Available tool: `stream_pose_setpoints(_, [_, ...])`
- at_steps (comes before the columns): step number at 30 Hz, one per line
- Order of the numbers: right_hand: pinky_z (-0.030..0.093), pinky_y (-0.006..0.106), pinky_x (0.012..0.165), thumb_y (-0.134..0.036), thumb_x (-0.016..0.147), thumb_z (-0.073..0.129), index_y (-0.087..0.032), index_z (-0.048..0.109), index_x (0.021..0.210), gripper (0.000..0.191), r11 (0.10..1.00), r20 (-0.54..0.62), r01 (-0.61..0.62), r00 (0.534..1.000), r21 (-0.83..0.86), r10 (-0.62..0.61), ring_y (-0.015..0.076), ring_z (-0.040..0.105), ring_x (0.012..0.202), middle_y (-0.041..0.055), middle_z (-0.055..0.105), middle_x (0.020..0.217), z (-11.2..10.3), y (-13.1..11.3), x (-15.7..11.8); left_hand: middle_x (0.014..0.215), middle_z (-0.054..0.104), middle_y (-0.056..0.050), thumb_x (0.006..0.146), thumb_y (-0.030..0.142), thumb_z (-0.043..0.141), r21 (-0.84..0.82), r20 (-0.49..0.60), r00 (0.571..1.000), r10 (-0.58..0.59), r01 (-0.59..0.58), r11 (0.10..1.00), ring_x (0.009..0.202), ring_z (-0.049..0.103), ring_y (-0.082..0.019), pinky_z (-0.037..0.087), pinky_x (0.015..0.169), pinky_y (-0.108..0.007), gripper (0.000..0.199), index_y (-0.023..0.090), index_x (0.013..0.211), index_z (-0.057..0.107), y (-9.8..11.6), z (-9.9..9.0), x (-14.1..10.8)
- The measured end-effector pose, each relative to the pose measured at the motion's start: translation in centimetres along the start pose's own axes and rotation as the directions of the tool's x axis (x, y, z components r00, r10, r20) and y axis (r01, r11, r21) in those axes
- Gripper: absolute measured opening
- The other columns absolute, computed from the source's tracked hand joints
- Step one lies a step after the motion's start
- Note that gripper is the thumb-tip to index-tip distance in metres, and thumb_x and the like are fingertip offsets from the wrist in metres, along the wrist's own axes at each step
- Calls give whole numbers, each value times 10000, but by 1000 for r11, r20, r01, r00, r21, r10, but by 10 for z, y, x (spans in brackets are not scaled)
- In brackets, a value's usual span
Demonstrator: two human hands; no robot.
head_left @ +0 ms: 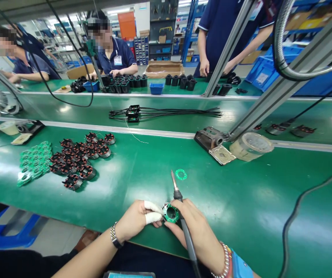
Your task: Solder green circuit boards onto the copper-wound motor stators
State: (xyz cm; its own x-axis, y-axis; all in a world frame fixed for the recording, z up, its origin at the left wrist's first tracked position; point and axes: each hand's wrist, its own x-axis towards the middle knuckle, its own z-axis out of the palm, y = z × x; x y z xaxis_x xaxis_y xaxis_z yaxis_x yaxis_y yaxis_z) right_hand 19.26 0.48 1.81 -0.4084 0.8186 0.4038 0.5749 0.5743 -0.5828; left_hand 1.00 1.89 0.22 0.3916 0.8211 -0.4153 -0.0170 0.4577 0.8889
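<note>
Near the front edge of the green table, a motor stator with a green ring circuit board on top point(171, 212) is between both hands. My left hand point(142, 218), with white finger cots on two fingers, pinches its left side. My right hand point(193, 227) touches its right side with thumb and fingers and also holds a soldering iron point(179, 195), whose tip points up and away over the table. Just beyond lies a loose green ring board point(181, 174). Copper-wound stators point(80, 156) are grouped at the left, beside a pile of green boards point(35, 162).
A soldering iron stand point(210, 138) with a sponge tray point(222, 154) and a round tub point(251, 146) stand at the back right. Black cables point(166, 112) lie beyond the metal rail. A grey cord point(291, 224) runs down the right. People work across the line.
</note>
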Motion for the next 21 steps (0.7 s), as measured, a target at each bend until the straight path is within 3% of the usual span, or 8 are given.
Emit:
stream_pose_setpoints(8, [502, 306, 588, -164, 778, 569, -163, 474, 999, 240, 999, -10, -39, 999, -20, 38, 200, 572, 706, 68, 584, 786, 1, -1, -1, 576, 620, -6, 593, 342, 735, -92, 17, 1000, 21, -20, 996, 531, 582, -119, 469, 572, -248, 271, 120, 715, 639, 0, 5, 0])
stream_pose_setpoints(13, [509, 330, 587, -204, 786, 566, -156, 470, 1034, 270, 999, -3, -42, 999, -31, 42, 206, 571, 693, 82, 592, 804, 0, 1, -2, 495, 549, 35, 637, 323, 700, -36, -4, 1000, 19, -19, 999, 445, 512, -76, 418, 482, -200, 239, 134, 649, 554, 0, 10, 3])
stream_pose_setpoints(21, [519, 315, 680, -68, 808, 465, -181, 484, 1013, 235, 985, -89, 138, 988, 107, -129, 191, 554, 797, 77, 609, 834, 1, 1, 4, 471, 531, 43, 660, 327, 656, -32, -27, 1000, 8, -9, 999, 412, 504, -75, 415, 472, -199, 238, 139, 649, 511, 1, 10, 6])
